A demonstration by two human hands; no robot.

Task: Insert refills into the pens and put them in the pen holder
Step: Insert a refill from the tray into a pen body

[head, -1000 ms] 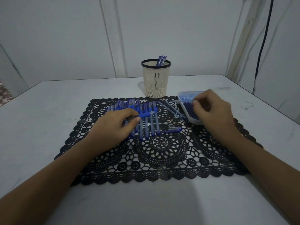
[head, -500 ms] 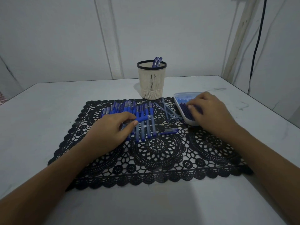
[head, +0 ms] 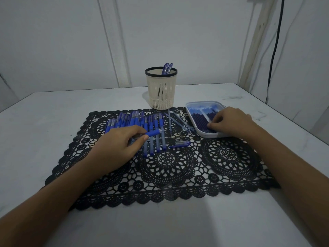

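Head view: a blue pen is pinched by the left hand; at three o'clock, refills are touched by the right hand, grip unclear.

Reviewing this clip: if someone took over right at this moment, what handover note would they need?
Left hand: pinches a blue pen barrel above the row of pens on the black lace mat.
Right hand: fingers among the refills in the white tray; I cannot tell whether it has pinched one.
Done: two pens stand in the pen holder.
Left: refill the held barrel, then the row. A loose cap piece and thin loose refills lie on the mat.
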